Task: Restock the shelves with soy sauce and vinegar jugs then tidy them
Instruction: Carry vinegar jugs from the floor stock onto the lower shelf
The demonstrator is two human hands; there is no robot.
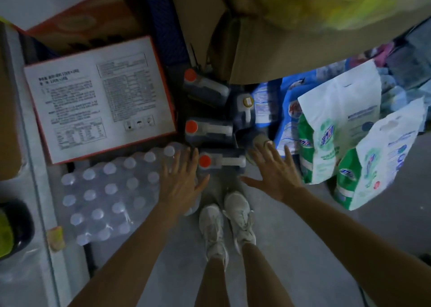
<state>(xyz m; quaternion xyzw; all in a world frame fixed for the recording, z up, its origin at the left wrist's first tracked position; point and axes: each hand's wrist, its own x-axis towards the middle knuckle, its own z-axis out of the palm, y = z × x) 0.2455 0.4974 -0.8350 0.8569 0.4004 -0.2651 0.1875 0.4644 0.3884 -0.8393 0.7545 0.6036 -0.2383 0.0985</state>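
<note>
Three dark jugs with orange caps and white handles stand in a row on the floor: the nearest jug (221, 161), the middle jug (210, 129) and the far jug (205, 87). A jug with a yellow cap (246, 107) stands to their right. My left hand (180, 181) hovers with fingers spread just left of the nearest jug. My right hand (274, 174) is spread on the jug's right side, fingers over a round beige lid (261, 141). Neither hand holds anything.
A shrink-wrapped pack of water bottles (107, 197) lies left, below a red-edged carton (98, 97) with printed text. Green and white detergent bags (345, 141) stand on the right. A large brown cardboard box (268, 38) looms above. My white shoes (226, 225) stand on grey floor.
</note>
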